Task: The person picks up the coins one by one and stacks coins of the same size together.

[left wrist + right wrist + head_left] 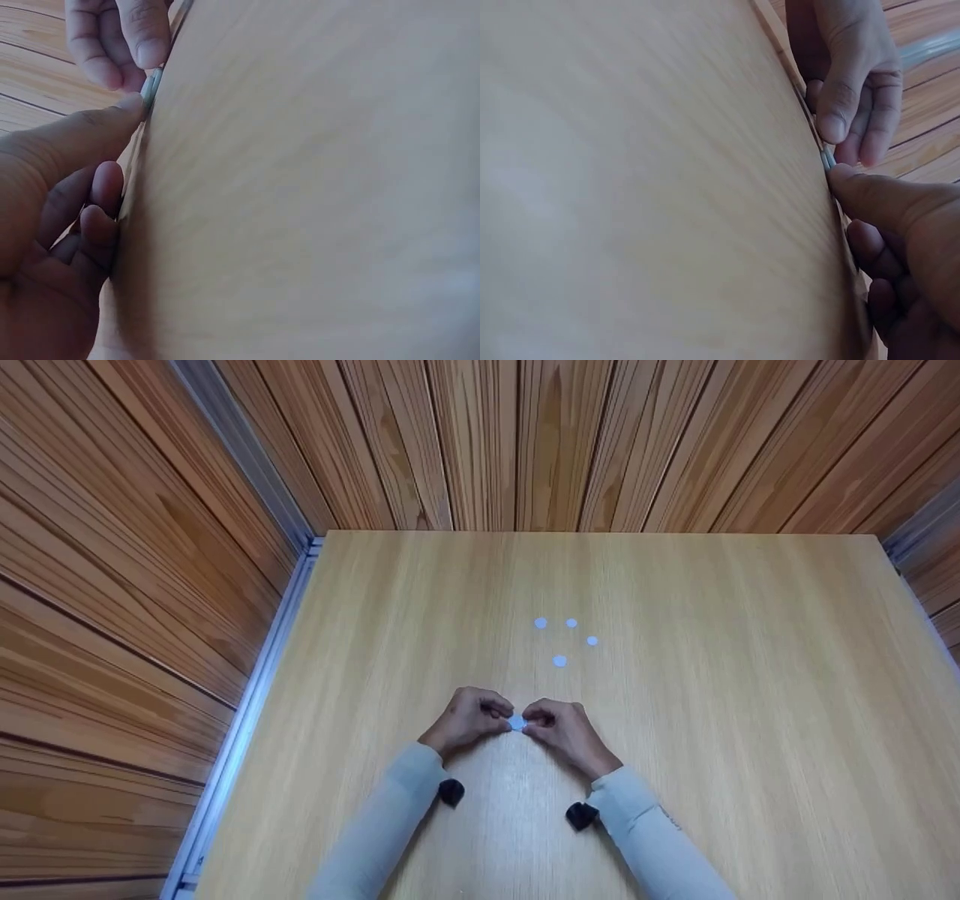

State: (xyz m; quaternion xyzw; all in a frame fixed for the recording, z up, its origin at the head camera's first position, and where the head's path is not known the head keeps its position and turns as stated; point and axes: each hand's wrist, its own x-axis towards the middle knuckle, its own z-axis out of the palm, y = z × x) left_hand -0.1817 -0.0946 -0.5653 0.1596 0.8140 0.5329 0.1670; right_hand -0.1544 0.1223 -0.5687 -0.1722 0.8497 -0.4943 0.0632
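Close over the table, a small pale round disc [517,723] sits between the fingertips of both hands. My left hand [469,720] pinches its left edge with thumb and forefinger, and my right hand [568,731] does the same on the right. Seen edge-on in the left wrist view, the disc [151,88] looks pale green, with a line along its edge as if two layers lie together. Only a thin sliver of the disc [827,158] shows in the right wrist view, beside the thumb. The other fingers of both hands are curled in near the tabletop.
Beyond the hands, several similar pale discs [559,661] lie loosely grouped on the wooden table [712,697]. Wood-panelled walls [480,442] rise behind and at the sides, with a metal rail [247,709] along the left table edge. A small black device [451,793] hangs at each wrist.
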